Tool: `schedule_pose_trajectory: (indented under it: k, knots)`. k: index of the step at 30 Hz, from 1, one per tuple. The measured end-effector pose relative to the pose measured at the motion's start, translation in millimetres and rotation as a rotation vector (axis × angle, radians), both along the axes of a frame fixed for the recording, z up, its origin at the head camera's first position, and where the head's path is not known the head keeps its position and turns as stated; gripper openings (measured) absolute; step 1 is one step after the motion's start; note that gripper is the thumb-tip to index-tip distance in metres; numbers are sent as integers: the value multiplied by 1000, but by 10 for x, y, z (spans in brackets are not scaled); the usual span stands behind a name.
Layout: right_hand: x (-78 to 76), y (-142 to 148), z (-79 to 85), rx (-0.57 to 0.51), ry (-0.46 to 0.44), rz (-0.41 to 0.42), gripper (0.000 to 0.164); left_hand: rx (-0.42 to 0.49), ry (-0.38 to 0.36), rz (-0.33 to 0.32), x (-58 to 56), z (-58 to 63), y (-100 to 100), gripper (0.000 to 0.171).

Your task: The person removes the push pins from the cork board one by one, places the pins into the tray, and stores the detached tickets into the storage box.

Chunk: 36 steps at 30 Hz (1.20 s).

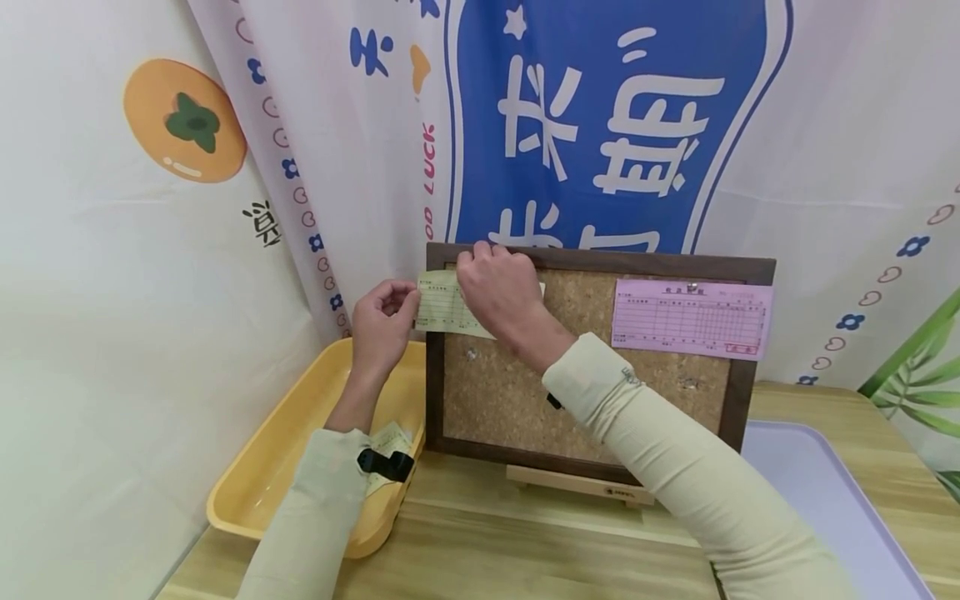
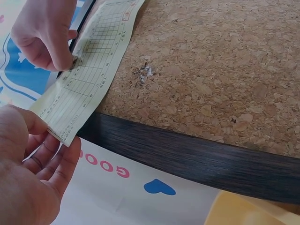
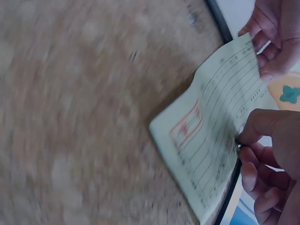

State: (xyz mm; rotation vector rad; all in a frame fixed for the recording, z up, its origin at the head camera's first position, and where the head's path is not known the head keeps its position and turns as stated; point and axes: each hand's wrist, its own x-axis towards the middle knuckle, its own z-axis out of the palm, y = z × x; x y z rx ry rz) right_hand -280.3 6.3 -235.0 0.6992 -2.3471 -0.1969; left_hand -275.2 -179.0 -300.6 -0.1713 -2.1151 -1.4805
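Observation:
A pale yellow receipt slip (image 1: 435, 302) lies across the upper left corner of a framed cork board (image 1: 525, 392), its left end past the frame. My left hand (image 1: 381, 329) pinches that end between thumb and fingers. At the slip's top edge, my right hand (image 1: 501, 293) pinches a small pushpin (image 3: 239, 144), mostly hidden by the fingertips, against the paper. The slip (image 3: 218, 117) bends in a wave, with a red stamp box near its right end. A pink receipt slip (image 1: 690, 321) hangs at the board's upper right under a shiny pin (image 1: 692, 287).
A yellow tray (image 1: 262, 467) stands left of the board, with another pale slip (image 1: 390, 442) at its right side. The board rests on a small wooden stand (image 1: 577, 485). A lilac tray (image 1: 817, 500) lies to the right. A printed curtain (image 1: 585, 125) hangs behind.

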Motion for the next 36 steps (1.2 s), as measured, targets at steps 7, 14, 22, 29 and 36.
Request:
schedule_pose_trajectory:
  k: [7, 14, 22, 29, 36]
  knots:
    - [-11, -5, 12, 107, 64, 30, 17, -8, 5, 11, -1, -11, -2, 24]
    - [-34, 0, -3, 105, 109, 41, 19, -4, 15, 16, 1, -12, -1, 23]
    - [-59, 31, -16, 91, 131, 56, 23, -1, 17, 19, -3, -8, 10, 22]
    - [-71, 33, -24, 67, 116, 56, 25, 1, 18, 16, -18, -12, 5, 21]
    - [-77, 37, -41, 40, 109, 69, 26, -1, 13, 18, -11, -15, 1, 22]
